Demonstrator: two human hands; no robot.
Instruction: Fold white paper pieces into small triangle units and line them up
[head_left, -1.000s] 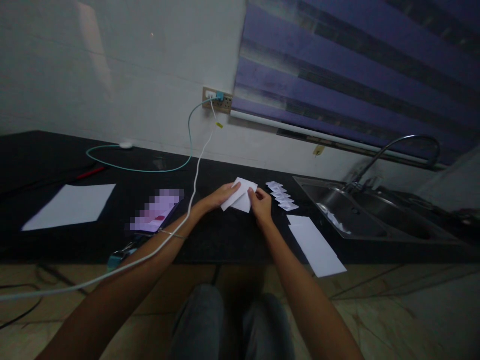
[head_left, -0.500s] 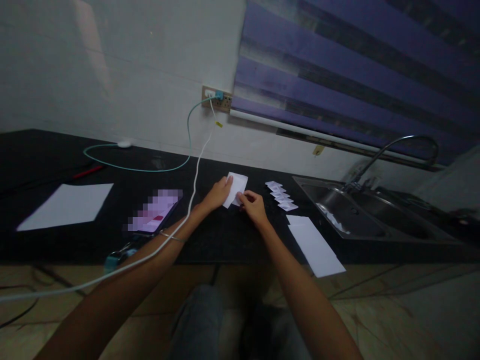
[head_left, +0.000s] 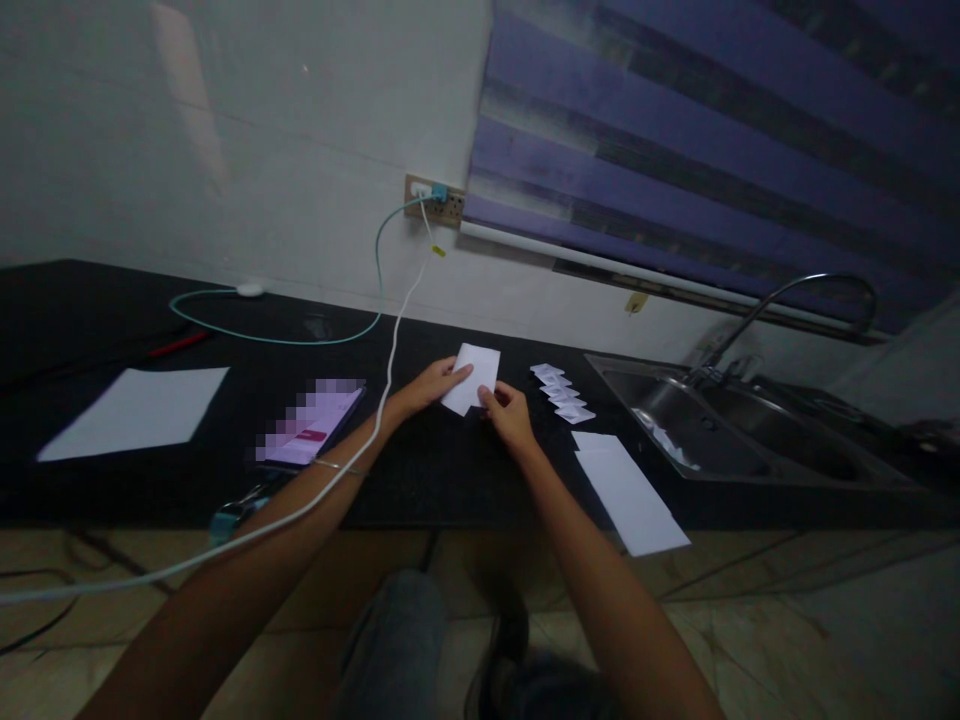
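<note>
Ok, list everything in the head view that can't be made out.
All in the head view:
White paper: its underside faces away from the camera.
Left hand: some fingers are hidden behind the paper.
Lit screen: much of it is pixelated.
Teal-and-black item: partly hidden by the left forearm.
White cable: cut off by the left edge.

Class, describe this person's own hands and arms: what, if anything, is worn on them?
The left hand and right hand are ungloved. The left arm and right arm show no sleeves. A thin, pale band crosses the left forearm, its material unclear; none shows on the right. No markings can be made out.
</note>
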